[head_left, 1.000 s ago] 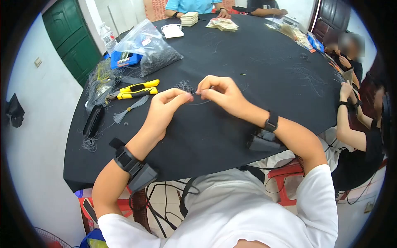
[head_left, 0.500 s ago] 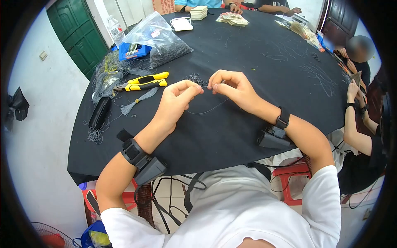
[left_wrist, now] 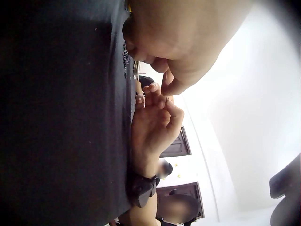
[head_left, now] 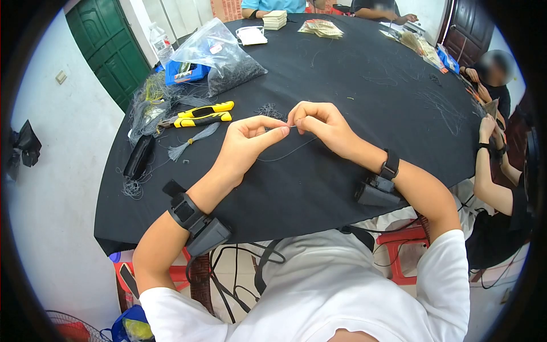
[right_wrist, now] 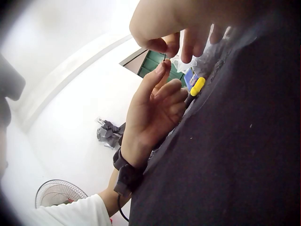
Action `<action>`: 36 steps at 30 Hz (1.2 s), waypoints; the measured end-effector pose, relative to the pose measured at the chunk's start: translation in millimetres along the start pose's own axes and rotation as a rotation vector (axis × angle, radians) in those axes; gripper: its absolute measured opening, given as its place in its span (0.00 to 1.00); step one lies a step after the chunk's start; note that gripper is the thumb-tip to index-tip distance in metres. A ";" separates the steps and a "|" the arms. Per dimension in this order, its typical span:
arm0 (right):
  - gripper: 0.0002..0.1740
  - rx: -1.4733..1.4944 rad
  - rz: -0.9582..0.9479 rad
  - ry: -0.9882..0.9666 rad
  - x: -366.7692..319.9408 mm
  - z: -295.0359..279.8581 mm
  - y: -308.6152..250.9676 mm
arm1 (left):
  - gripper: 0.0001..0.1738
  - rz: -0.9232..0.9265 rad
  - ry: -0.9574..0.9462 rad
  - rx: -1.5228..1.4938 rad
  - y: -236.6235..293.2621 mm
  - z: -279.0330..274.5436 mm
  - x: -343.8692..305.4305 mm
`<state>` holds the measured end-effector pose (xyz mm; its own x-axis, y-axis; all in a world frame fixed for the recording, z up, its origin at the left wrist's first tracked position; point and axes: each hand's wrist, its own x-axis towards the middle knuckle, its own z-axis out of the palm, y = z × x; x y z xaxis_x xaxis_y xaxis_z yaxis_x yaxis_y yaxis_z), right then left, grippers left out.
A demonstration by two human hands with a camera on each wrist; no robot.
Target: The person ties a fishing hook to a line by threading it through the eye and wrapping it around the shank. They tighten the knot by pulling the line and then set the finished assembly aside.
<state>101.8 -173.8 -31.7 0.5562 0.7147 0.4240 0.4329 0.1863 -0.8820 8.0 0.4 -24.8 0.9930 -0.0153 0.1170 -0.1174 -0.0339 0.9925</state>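
Observation:
Over the black-covered table, in the head view, my left hand (head_left: 242, 149) and right hand (head_left: 327, 130) meet at their fingertips. Each pinches a thin grey line (head_left: 285, 155) between thumb and index finger, and a slack curve of it hangs below them. A short dark bit (right_wrist: 164, 57) shows between the fingertips in the right wrist view, where my left hand (right_wrist: 153, 110) comes up from below. In the left wrist view my right hand (left_wrist: 153, 129) faces the near left fingers. A tangle of grey line (head_left: 268, 110) lies just behind the hands.
Left of my hands lie yellow-handled pliers (head_left: 204, 115), a tied bundle of grey strands (head_left: 194, 141) and a black pouch (head_left: 138, 157). Farther back stand a clear bag of dark pieces (head_left: 233, 74), a blue box (head_left: 191, 74) and a bottle (head_left: 160, 41). Other people sit around the table.
The head view has shifted, so the table appears lower and farther right. My left thumb has straightened, and the left fingertips have closed the small gap to the right ones.

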 end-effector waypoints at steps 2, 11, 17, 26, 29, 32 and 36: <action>0.09 0.020 0.011 -0.002 -1.0 1.1 1.7 | 0.10 -0.018 -0.010 0.003 -4.7 -0.5 -0.5; 0.09 0.037 0.045 -0.059 0.9 -3.1 11.0 | 0.08 -0.075 -0.087 -0.087 -3.9 -0.7 0.6; 0.11 -0.891 -0.088 0.078 12.8 -33.1 -8.5 | 0.07 -0.083 -0.014 -0.002 0.3 1.0 -1.4; 0.15 -0.906 -0.031 -0.080 10.8 -46.5 20.1 | 0.06 -0.061 0.024 -0.063 3.6 5.1 -1.6; 0.12 -0.835 -0.035 -0.099 11.7 -48.0 19.3 | 0.06 -0.083 0.019 -0.064 5.4 5.6 -2.3; 0.09 -0.819 -0.023 -0.077 12.3 -47.4 17.9 | 0.06 -0.080 -0.005 -0.065 6.0 4.5 -2.8; 0.12 -0.829 -0.090 -0.075 11.5 -42.4 22.6 | 0.07 -0.094 0.007 -0.057 3.9 3.5 -1.4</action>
<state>148.0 -189.9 -38.1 0.4584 0.7692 0.4452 0.8713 -0.2903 -0.3957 6.1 -3.2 -21.2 0.9997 -0.0075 0.0231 -0.0230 0.0216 0.9995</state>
